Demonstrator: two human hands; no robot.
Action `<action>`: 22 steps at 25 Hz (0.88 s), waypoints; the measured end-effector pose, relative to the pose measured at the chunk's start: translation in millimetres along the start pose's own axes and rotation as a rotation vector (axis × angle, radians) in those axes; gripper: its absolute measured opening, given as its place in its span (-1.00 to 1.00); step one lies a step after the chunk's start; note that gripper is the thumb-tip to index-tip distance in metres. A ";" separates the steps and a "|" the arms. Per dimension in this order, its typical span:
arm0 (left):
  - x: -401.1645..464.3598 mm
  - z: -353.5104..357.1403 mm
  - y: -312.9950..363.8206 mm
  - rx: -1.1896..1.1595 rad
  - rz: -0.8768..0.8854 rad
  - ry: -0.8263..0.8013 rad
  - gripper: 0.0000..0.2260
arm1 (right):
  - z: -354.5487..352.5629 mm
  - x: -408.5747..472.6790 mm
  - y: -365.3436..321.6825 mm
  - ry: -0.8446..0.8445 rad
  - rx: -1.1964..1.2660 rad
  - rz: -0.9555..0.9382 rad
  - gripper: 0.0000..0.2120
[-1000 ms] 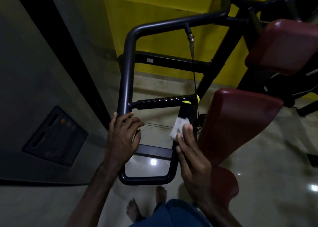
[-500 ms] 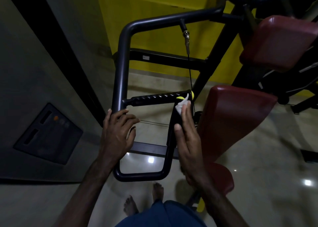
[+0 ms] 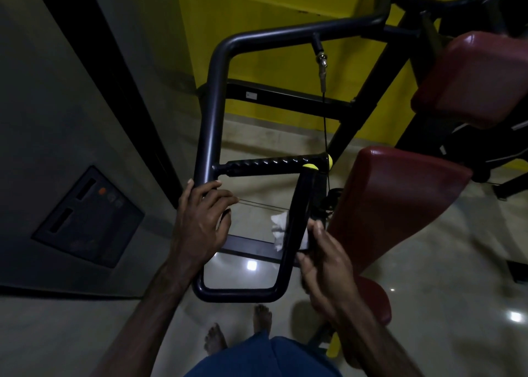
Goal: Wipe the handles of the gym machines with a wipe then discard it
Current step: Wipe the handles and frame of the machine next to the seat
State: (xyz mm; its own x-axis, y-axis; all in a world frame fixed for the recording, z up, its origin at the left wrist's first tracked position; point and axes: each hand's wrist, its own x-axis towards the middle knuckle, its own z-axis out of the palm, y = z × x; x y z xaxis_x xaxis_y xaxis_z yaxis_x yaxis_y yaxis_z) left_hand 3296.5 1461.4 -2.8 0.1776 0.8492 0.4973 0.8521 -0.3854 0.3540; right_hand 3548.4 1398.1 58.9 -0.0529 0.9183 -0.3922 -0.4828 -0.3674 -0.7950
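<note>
Left hand [image 3: 200, 222]: the frame tube [image 3: 210, 125] is grasped, fingers curled over it.
Right hand [image 3: 328, 265]: the wipe [image 3: 278, 229] is pressed around the upright handle [image 3: 300, 213] (white folds showing leftward).

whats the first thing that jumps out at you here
The white wipe stands out at centre, wrapped around the dark upright handle under the right hand. The left hand grips the grey frame bar beside it. Behind, a bright yellow wall and red pads fill the right.
</note>
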 end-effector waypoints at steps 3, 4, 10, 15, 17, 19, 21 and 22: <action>-0.1 -0.7 -0.6 0.006 -0.001 -0.001 -0.74 | 12.3 44.3 -35.3 -0.062 0.150 0.020 -0.61; 0.0 -0.9 -0.6 0.006 -0.004 -0.004 -0.74 | 15.5 56.3 -47.0 -0.078 0.163 -0.002 -0.59; 1.0 0.4 -0.6 0.014 -0.011 0.007 -0.74 | 9.8 74.8 -72.1 -0.102 -0.242 -0.254 -0.68; 0.4 0.2 -0.3 0.003 -0.017 0.025 -0.71 | 5.1 77.9 -116.7 -0.336 -0.874 -0.521 -0.77; 0.3 0.7 -0.6 -0.007 -0.011 0.039 -0.71 | 7.0 82.0 -137.1 -0.499 -1.158 -0.663 -0.79; -0.3 1.4 -2.0 -0.013 -0.007 0.043 -0.72 | 10.6 83.8 -147.1 -0.664 -1.389 -0.797 -0.78; -0.7 2.3 -2.0 -0.005 -0.002 0.041 -0.72 | 13.3 83.2 -149.5 -0.769 -1.580 -0.907 -0.76; -0.9 2.4 -1.4 0.001 0.001 0.041 -0.73 | 14.3 81.4 -147.6 -0.815 -1.669 -0.975 -0.73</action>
State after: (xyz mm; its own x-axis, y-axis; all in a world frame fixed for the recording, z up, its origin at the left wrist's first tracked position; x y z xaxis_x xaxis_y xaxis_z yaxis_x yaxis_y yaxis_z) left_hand 3296.3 1462.1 -5.7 0.1579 0.8337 0.5292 0.8524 -0.3856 0.3532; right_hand 3602.9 1529.3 150.9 -0.8335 0.5199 0.1869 0.4510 0.8357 -0.3134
